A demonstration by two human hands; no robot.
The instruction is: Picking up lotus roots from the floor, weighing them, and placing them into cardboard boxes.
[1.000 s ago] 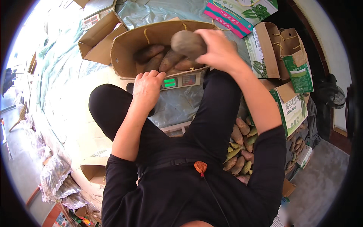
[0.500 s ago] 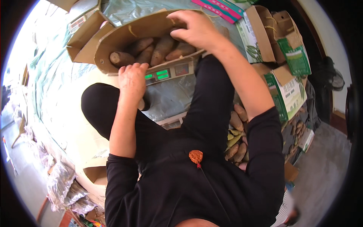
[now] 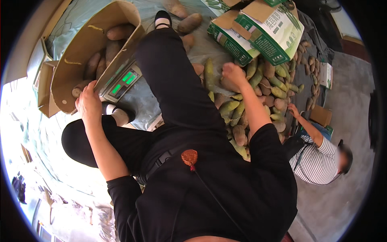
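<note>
On the left, an open cardboard box (image 3: 72, 60) with several brownish-red root vegetables (image 3: 121, 32) inside stands on a scale (image 3: 123, 82) with a lit green display. My left hand (image 3: 89, 103) grips the box's near end, its fingers bent over the rim. Off to the right, my right hand (image 3: 233, 73) is curled over a brownish-red root (image 3: 229, 84) at the edge of a mixed pile. Its fingertips are partly hidden. Long green radishes (image 3: 209, 74) lie beside that hand.
Green and white cartons (image 3: 270, 32) stand above the pile. Loose roots (image 3: 189, 23) lie on the plastic sheet beyond my knee. At the right, another person in a striped shirt (image 3: 314, 163) reaches a hand (image 3: 293, 109) toward the pile.
The view has swung right. My right hand has left the box and moved right and down to the pile. My left hand stays on the box's near rim. The other person shows much more.
</note>
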